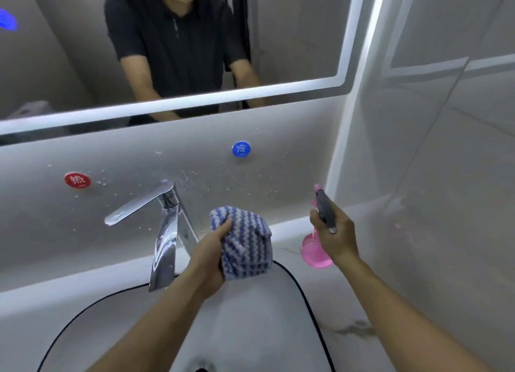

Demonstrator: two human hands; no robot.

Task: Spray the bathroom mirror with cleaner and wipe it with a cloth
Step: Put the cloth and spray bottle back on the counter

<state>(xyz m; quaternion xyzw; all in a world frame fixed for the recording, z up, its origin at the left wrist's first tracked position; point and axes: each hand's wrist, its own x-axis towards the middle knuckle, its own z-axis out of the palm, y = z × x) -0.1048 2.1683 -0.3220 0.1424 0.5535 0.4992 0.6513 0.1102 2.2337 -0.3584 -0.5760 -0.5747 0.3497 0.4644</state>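
The bathroom mirror (292, 37) fills the upper left, framed by a lit white strip, and reflects a person in a dark shirt. My left hand (210, 263) grips a folded blue-and-white striped cloth (245, 243) above the back of the sink. My right hand (335, 233) holds a pink spray bottle (315, 250) by its grey trigger head, nozzle pointing up toward the wall, over the counter's right side. Both hands are below the mirror.
A chrome faucet (164, 232) stands left of the cloth, above a white sink with a black rim (306, 302). Red (77, 180) and blue (241, 149) round stickers sit on the splashed backsplash. A tiled side wall (432, 148) closes the right.
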